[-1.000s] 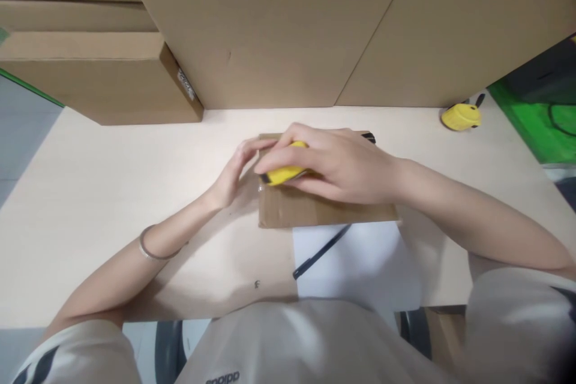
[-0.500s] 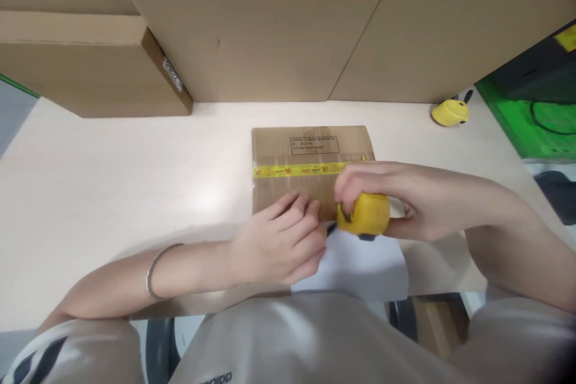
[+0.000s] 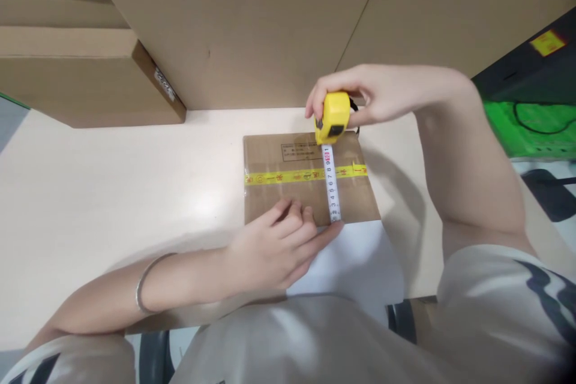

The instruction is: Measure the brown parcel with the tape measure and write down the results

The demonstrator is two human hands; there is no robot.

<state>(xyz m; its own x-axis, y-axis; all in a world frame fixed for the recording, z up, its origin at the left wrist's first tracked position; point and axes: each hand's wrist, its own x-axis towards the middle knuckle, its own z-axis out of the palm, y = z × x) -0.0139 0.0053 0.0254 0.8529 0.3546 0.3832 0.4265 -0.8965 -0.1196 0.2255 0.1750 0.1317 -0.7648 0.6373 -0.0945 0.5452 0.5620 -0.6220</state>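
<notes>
A small flat cardboard box (image 3: 270,198) with a yellow tape band lies on the pale table (image 3: 112,186). My right hand (image 3: 382,93) grips a yellow tape measure (image 3: 332,118) at the box's far edge. Its white blade (image 3: 332,183) runs across the box top toward me. My left hand (image 3: 279,246) rests at the near edge, the forefinger pinning the blade's end there.
Large cardboard cartons (image 3: 234,30) are stacked along the back of the table, one lower carton (image 3: 85,81) at the left. A white sheet of paper (image 3: 355,261) lies under the box's near edge. A green and black thing (image 3: 531,126) stands at the right.
My right hand carried the tape measure from the box's near edge to its far edge, drawing the blade out across the top. My left hand stayed at the near edge.
</notes>
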